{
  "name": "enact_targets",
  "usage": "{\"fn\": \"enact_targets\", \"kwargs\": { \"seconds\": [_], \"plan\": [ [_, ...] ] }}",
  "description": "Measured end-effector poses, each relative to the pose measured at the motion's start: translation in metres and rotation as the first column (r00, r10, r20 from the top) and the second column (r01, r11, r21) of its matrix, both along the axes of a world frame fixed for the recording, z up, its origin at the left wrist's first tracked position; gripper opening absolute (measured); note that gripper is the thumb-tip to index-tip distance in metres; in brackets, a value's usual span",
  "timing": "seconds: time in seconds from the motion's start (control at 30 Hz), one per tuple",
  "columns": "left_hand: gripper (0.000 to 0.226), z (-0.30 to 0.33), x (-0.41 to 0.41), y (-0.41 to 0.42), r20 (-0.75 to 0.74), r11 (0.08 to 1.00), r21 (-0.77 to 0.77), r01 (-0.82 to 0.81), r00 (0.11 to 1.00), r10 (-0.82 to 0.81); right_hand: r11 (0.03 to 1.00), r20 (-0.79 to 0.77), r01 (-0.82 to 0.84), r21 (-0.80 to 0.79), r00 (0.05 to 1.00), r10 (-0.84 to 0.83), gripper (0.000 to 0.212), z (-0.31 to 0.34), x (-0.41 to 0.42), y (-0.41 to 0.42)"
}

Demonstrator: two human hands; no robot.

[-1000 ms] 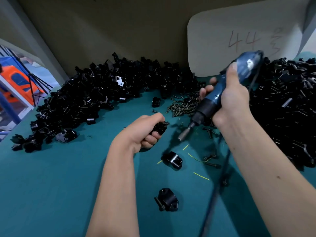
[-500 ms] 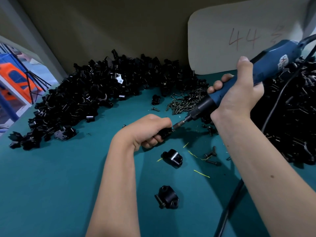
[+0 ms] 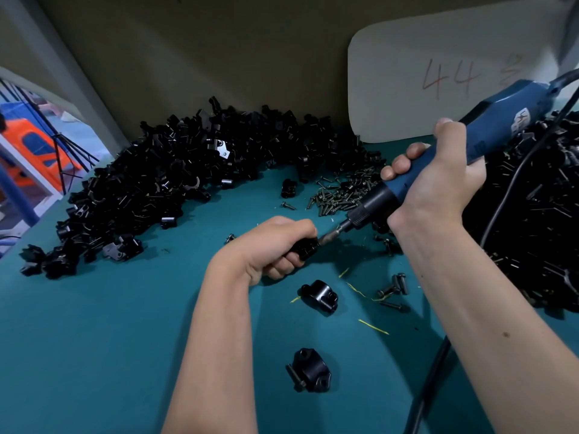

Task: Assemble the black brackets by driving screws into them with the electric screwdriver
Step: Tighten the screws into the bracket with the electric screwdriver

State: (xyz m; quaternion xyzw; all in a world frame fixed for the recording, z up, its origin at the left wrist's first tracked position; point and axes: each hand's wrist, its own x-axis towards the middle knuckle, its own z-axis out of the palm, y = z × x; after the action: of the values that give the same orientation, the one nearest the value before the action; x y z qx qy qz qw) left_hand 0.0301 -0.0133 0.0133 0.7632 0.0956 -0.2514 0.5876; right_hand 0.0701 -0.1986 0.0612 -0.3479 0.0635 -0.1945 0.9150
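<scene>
The left hand (image 3: 275,242) is curling its fingers around a black bracket (image 3: 305,248) just above the teal surface (image 3: 94,355). The right hand (image 3: 438,186) is gripping the blue electric screwdriver (image 3: 488,130), its bit (image 3: 333,234) touching the bracket. Two brackets (image 3: 319,296) are lying nearer, loose screws (image 3: 341,195) and bracket heaps (image 3: 163,186) beyond.

Left hand (image 3: 275,245) grips a black bracket (image 3: 305,248) on the teal table (image 3: 94,339). Right hand (image 3: 438,186) holds the blue screwdriver (image 3: 488,130), bit against the bracket. Two brackets (image 3: 319,296) (image 3: 310,371) lie nearer. Screw pile (image 3: 341,195) behind; bracket heaps (image 3: 163,183) left and right.
</scene>
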Motion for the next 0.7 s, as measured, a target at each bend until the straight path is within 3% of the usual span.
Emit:
{"fn": "enact_targets", "kwargs": {
  "seconds": [0.7],
  "plan": [
    [0.022, -0.0067, 0.0093, -0.0057, 0.000, 0.997, -0.074, -0.039, 0.999, 0.039, 0.998, 0.100, 0.039, -0.049, 0.994, -0.034, 0.020, 0.0011, -0.0003, 0.0014]
  ]
}}
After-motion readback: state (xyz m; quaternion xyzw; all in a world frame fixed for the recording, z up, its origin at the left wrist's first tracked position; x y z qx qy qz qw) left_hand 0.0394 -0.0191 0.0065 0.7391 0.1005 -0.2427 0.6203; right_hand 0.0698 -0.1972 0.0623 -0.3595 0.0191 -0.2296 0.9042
